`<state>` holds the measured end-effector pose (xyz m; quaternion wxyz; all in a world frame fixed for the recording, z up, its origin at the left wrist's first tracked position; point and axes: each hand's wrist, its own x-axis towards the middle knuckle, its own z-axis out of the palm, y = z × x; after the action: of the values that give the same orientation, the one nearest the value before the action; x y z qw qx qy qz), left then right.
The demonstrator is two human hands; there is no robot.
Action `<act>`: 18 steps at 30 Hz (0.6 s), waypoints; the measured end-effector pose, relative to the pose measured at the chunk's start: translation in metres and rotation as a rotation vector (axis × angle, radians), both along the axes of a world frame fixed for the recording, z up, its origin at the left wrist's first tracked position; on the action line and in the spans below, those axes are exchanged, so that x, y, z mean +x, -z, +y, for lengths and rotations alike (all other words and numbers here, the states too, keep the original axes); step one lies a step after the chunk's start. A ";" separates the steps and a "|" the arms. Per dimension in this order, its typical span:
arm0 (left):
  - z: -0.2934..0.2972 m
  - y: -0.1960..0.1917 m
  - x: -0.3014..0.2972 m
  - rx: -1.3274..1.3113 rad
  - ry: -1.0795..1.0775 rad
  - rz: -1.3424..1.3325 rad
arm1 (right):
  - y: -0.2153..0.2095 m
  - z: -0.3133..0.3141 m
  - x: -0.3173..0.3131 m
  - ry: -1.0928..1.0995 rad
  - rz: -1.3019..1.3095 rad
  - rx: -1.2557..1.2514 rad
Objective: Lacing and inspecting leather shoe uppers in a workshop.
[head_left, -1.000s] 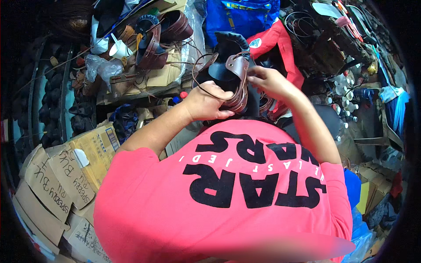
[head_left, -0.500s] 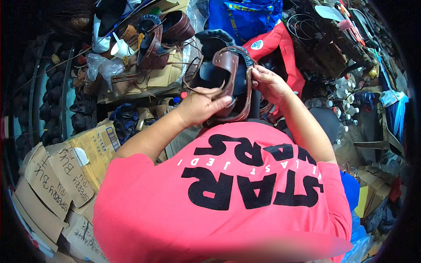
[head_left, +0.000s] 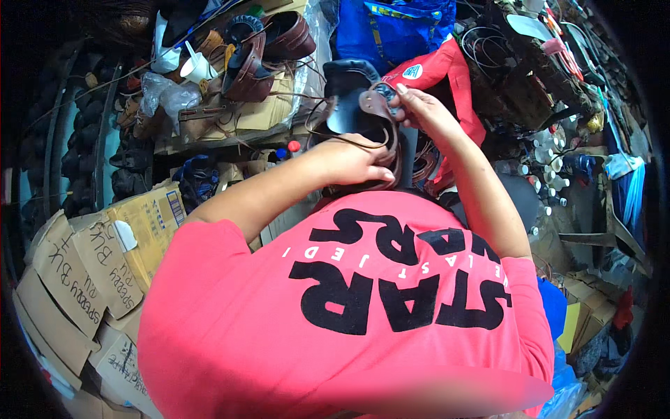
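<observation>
Between my two hands is a brown leather shoe upper (head_left: 377, 105) with a dark lining and a gathered dark collar. My left hand (head_left: 349, 162) is closed round its lower left side, and part of its fingers is hidden by the leather. On the right, my right hand (head_left: 421, 110) pinches the upper's edge near the gathered collar. A loose leather lace (head_left: 319, 133) loops out past my left hand. Just beyond the upper lies a black padded piece (head_left: 347, 73); whether it is joined to the upper I cannot tell.
More brown shoe uppers (head_left: 249, 75) lie on cardboard (head_left: 279, 105) at the far left, near a white cup (head_left: 198, 68). A blue bag (head_left: 412, 31) and a red bag (head_left: 450, 77) stand beyond my hands. Several small bottles (head_left: 548, 164) are on the right; cardboard boxes (head_left: 77, 272) on the left.
My left hand has shifted right and turned over the upper's lower part. My right hand has moved slightly up and away, and the upper has tilted and turned.
</observation>
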<state>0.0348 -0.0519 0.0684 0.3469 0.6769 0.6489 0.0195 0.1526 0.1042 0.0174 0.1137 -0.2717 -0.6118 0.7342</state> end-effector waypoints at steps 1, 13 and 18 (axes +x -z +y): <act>0.004 -0.009 0.012 -0.053 0.003 0.066 | 0.002 0.001 -0.002 -0.013 -0.044 0.110; 0.008 -0.011 0.036 -0.199 -0.040 -0.056 | -0.009 -0.001 -0.015 0.135 0.211 0.096; 0.004 -0.016 0.040 -0.111 0.009 -0.022 | -0.038 -0.009 -0.020 0.022 -0.004 0.329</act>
<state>0.0747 -0.0476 0.0840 0.3912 0.6592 0.6421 -0.0105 0.1327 0.0947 0.0550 0.1637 -0.2575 -0.7208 0.6223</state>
